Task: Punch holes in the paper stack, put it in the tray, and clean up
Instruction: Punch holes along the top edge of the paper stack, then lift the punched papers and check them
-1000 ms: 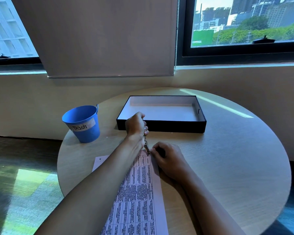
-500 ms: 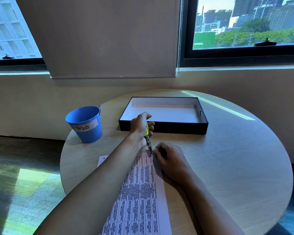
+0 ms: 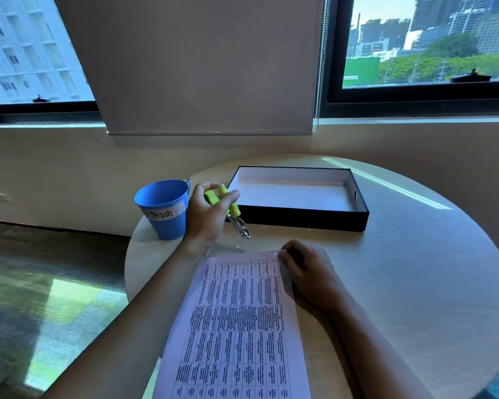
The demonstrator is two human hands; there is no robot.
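Punching step: my left hand grips the yellow-handled metal hole punch, my right hand pinches the printed white paper stack. Next, likely: realign both.

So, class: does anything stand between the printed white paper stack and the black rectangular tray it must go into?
Only the yellow-handled metal hole punch, gripped in the left hand, hangs above the gap near the black rectangular tray's left front corner. The right hand holds the printed white paper stack's far corner.
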